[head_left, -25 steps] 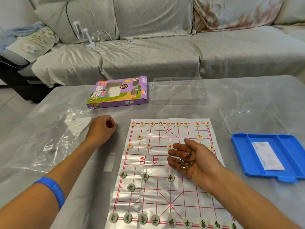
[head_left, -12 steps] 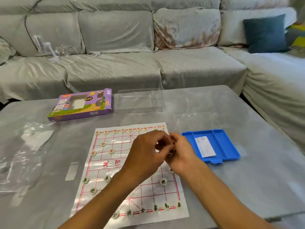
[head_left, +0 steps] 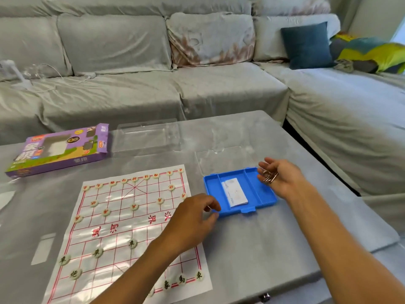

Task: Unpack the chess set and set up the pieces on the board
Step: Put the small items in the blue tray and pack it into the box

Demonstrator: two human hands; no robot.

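The right hand (head_left: 277, 177) is reaching out past the far right corner of the blue tray (head_left: 260, 195), palm turned up, fingers loosely curled around a small cluster of metal rings (head_left: 270, 177) lying in the palm. The left hand (head_left: 194, 218) is hovering palm down over the right edge of the board (head_left: 122, 227), thumb and forefinger pinched close together; whether anything is between them I cannot tell. Both forearms are stretching forward over the desk (head_left: 252, 244). Round pieces (head_left: 133, 207) are sitting on the board's grid lines, red-marked ones at the far side, dark-marked ones nearer. A folded paper (head_left: 234, 191) is lying in the tray's middle compartment. The purple box (head_left: 59, 149) is lying at the far left of the desk.
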